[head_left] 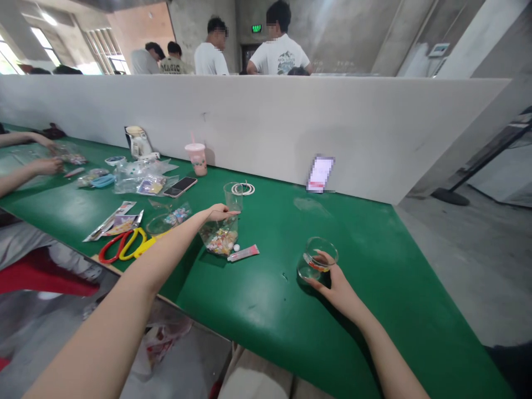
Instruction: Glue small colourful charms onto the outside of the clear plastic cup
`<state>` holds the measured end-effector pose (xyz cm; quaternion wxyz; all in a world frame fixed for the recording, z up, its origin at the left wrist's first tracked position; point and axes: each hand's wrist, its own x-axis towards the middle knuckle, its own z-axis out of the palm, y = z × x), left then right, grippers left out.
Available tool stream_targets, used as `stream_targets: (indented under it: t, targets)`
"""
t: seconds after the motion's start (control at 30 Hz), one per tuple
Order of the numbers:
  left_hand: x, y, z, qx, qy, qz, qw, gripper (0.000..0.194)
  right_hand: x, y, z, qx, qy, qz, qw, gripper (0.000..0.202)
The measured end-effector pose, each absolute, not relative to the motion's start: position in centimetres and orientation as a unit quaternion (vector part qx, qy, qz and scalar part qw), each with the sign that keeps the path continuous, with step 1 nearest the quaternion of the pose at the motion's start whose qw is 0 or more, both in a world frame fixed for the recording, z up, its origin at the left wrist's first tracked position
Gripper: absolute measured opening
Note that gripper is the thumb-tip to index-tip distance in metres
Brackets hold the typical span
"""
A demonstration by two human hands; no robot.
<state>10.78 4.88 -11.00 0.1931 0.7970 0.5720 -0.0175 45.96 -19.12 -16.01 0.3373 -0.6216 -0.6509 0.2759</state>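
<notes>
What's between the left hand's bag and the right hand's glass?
Head view: a white ball and a pink tube beside the bag, then small specks on the green tabletop.

A long white partition stands along the far edge of the green desk. Behind the partition rises a wall of grey concrete, where 1 green exit sign is glowing. Beyond the partition's left part are bright windows, a lit lamp and a peach-coloured wall. Right of the partition, the floor is grey.
</notes>
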Motion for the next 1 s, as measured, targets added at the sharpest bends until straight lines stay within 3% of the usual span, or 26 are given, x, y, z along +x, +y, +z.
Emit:
stream_targets:
  t: [0.23,0.47,0.63,0.87,1.0]
  targets:
    - [11.5,4.1,-13.9,0.839,0.543,0.016,0.040,0.050,46.0,-19.2,-15.8,-0.630,-0.649,0.267,0.334,0.068]
    - [11.3,3.4,-13.2,0.851,0.524,-0.009,0.010,0.039,46.2,-19.0,-16.3,-0.620,-0.664,0.262,0.327,0.068]
    - [10.9,4.0,-9.4,0.825,0.563,-0.029,0.034,0.054,46.2,-19.0,-16.6,-0.613,-0.669,0.259,0.333,0.068]
    - [6.6,4.6,-0.6,0.769,0.637,-0.040,0.016,0.052,46.1,-18.9,-16.5,-0.611,-0.664,0.261,0.342,0.066]
    - [2.1,4.0,0.5,0.689,0.723,-0.032,-0.042,0.041,46.1,-18.9,-16.4,-0.605,-0.667,0.261,0.349,0.066]
